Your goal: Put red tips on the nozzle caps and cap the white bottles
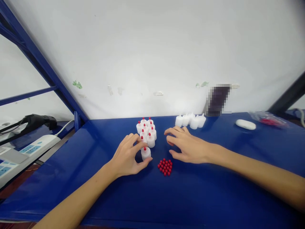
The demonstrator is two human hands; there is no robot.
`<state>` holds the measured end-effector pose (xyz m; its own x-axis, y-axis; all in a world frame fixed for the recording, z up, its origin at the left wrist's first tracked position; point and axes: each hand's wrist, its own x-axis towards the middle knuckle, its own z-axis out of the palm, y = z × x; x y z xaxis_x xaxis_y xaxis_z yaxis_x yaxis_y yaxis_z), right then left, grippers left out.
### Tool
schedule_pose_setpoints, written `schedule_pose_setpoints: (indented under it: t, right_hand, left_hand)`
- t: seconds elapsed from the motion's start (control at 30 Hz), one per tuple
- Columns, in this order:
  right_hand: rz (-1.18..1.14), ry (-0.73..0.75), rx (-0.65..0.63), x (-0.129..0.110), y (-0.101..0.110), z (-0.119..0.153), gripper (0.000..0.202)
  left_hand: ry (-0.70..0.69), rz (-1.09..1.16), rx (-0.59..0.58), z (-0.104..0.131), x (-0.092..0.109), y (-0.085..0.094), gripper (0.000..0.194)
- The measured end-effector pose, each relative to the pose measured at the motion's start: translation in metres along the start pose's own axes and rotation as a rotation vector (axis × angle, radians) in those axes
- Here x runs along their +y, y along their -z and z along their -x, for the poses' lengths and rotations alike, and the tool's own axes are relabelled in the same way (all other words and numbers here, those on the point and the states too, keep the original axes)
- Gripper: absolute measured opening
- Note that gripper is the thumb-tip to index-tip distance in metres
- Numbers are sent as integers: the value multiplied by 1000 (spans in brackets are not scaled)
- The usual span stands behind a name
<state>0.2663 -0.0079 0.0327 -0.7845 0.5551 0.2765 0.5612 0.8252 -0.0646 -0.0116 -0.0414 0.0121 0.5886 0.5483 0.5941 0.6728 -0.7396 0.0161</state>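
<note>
While a red-capped bottle is gripped mid-frame by the left hand, the right hand is held open, with uncapped bottles above and red caps lower left.

Bare left hand: thumb and forefinger curved. Bare right hand, to its right: fingers bent, thumb apart.

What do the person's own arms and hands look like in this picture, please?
Both the left hand and the right hand are bare, with no gloves, rings or watch in sight. The left forearm and right forearm are slender and uncovered, with no sleeves showing.
</note>
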Motion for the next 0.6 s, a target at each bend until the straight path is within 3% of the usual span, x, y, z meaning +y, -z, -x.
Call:
schedule_pose_setpoints:
  t: [0.1,0.23,0.43,0.53,0.6]
  right_hand:
    - [-67,9,-1,5,-4,0,15]
    - [-72,-114,93,28,-11,-1,21]
    - [-55,-217,93,43,-33,3,26]
    - [26,-167,209,40,-30,4,28]
    - [72,-136,349,48,-14,5,27]
  left_hand:
    - [-2,-20,18,1,0,1,33]
    - [-2,5,32,2,0,1,36]
    - [47,19,8,2,4,-4,26]
    - [53,54,23,3,5,-5,29]
    - [47,83,81,3,7,-3,27]
